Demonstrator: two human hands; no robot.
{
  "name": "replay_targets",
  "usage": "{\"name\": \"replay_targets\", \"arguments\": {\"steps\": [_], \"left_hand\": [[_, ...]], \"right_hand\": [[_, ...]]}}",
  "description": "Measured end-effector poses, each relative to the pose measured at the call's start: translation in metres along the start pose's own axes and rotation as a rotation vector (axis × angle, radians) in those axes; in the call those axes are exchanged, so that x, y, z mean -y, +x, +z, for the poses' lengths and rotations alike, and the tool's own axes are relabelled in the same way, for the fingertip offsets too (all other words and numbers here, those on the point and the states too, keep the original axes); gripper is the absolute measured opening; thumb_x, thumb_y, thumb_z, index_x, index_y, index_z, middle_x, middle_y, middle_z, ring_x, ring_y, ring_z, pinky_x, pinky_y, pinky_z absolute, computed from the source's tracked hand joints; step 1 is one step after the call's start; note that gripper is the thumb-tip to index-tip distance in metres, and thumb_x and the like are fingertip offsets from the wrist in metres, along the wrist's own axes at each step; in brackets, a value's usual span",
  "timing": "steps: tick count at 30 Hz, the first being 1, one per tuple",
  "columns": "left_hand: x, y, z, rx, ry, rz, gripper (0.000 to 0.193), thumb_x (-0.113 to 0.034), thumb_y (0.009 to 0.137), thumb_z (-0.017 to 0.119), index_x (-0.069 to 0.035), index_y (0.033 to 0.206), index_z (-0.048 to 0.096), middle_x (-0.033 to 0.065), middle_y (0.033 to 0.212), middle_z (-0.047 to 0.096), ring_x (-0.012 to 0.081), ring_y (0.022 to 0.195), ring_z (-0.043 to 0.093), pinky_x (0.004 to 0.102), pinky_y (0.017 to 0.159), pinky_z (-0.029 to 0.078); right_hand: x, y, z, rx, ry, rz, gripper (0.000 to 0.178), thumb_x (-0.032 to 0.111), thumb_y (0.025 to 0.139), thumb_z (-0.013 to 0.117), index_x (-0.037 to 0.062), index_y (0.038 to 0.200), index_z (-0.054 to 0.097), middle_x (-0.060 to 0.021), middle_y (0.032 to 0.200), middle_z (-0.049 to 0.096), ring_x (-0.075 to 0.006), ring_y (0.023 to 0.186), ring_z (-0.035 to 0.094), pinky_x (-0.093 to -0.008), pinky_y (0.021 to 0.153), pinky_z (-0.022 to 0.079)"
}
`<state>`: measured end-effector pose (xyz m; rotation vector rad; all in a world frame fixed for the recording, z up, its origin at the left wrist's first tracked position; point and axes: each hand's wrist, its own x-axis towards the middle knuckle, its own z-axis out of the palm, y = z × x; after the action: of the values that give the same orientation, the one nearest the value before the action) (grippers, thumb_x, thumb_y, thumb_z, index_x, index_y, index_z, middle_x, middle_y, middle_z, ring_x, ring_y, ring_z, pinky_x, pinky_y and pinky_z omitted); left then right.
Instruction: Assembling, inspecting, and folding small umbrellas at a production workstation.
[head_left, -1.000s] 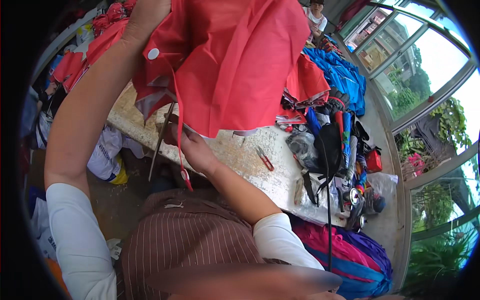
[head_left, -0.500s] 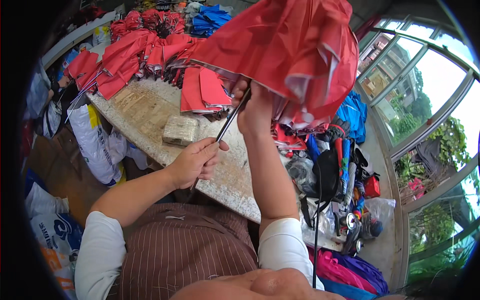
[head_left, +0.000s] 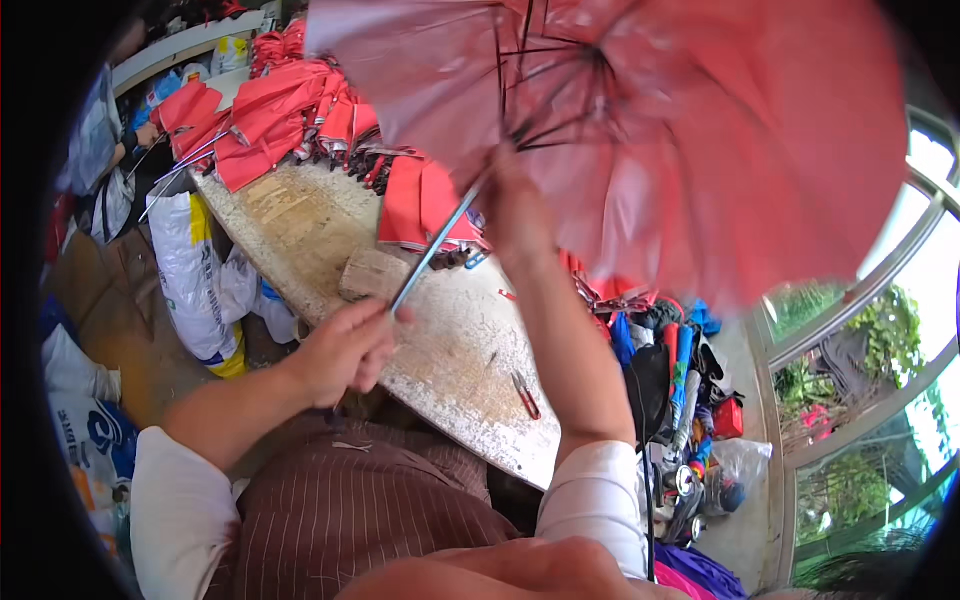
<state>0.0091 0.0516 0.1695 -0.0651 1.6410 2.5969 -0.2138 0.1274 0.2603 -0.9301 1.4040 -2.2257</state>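
One red umbrella (head_left: 720, 140) is up over the table (head_left: 450, 370), its wide top reaching past the table's right side. Left of the table stands a white and yellow bag (head_left: 185, 265). On the table's far left part is a pile of folded red umbrellas (head_left: 285, 110). At the table's near edge, the left hand (head_left: 350, 355) is closed around the low part of the pole (head_left: 435, 253). Over the middle of the table, the right hand (head_left: 512, 205) looks curled around the top of the pole, near where the dark ribs (head_left: 550, 135) meet. It is blurry, so I cannot tell each finger. On the right part of the table lie small red snips (head_left: 526, 397). Right of the table is a red box (head_left: 728, 417).

The umbrella is likely light, but its big top may catch air and swing. The cloth looks soft and slippery, the pole stiff and smooth, and the thin ribs could bend. The best place to hold is the pole, low down and near the ribs, not the cloth.
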Motion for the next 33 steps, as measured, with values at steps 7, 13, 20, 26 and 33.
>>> {"name": "replay_targets", "arguments": {"steps": [7, 13, 20, 26, 33], "left_hand": [[-0.025, 0.003, -0.009, 0.384, -0.355, -0.014, 0.019, -0.021, 0.095, 0.038, -0.008, 0.109, 0.044, 0.0009, 0.065, 0.044, 0.0104, 0.046, 0.046, 0.0270, 0.041, 0.042], [0.032, 0.037, -0.036, 0.248, -0.621, -0.023, 0.025, -0.023, 0.095, 0.040, -0.007, 0.114, 0.041, 0.0014, 0.072, 0.046, 0.0126, 0.055, 0.051, 0.0311, 0.053, 0.049], [0.051, 0.051, -0.053, 0.114, -0.707, -0.038, 0.029, -0.024, 0.095, 0.040, -0.008, 0.119, 0.040, 0.0020, 0.080, 0.049, 0.0129, 0.069, 0.053, 0.0341, 0.068, 0.049], [0.058, 0.045, -0.062, 0.223, -0.810, -0.005, 0.026, -0.021, 0.094, 0.042, -0.009, 0.117, 0.042, 0.0024, 0.083, 0.052, 0.0160, 0.076, 0.059, 0.0353, 0.075, 0.048], [0.056, 0.025, -0.064, 0.260, -0.731, -0.055, 0.032, -0.020, 0.093, 0.044, -0.008, 0.122, 0.038, 0.0031, 0.077, 0.052, 0.0163, 0.063, 0.059, 0.0341, 0.064, 0.051]], "right_hand": [[-0.042, -0.038, 0.020, 0.260, 0.624, 0.240, 0.038, 0.042, 0.092, 0.041, 0.0060, 0.099, 0.051, -0.0054, 0.085, 0.060, -0.0186, 0.077, 0.057, -0.0312, 0.068, 0.047], [-0.137, -0.110, 0.002, 0.072, 0.189, 0.729, 0.045, 0.044, 0.093, 0.036, 0.0052, 0.108, 0.052, -0.0046, 0.092, 0.060, -0.0148, 0.082, 0.056, -0.0297, 0.070, 0.046], [-0.190, -0.201, -0.086, 0.091, 0.015, 1.029, 0.037, 0.033, 0.093, 0.043, 0.0029, 0.113, 0.052, -0.0034, 0.093, 0.060, -0.0121, 0.080, 0.056, -0.0253, 0.069, 0.046], [-0.179, -0.216, -0.149, -0.224, 0.089, 0.891, 0.034, 0.029, 0.091, 0.048, 0.0031, 0.113, 0.053, -0.0040, 0.094, 0.061, -0.0109, 0.079, 0.057, -0.0227, 0.065, 0.045], [-0.167, -0.196, -0.153, -0.347, 0.051, 0.690, 0.055, 0.042, 0.088, 0.050, 0.0029, 0.126, 0.041, -0.0104, 0.115, 0.052, -0.0204, 0.098, 0.053, -0.0312, 0.086, 0.043]]}}
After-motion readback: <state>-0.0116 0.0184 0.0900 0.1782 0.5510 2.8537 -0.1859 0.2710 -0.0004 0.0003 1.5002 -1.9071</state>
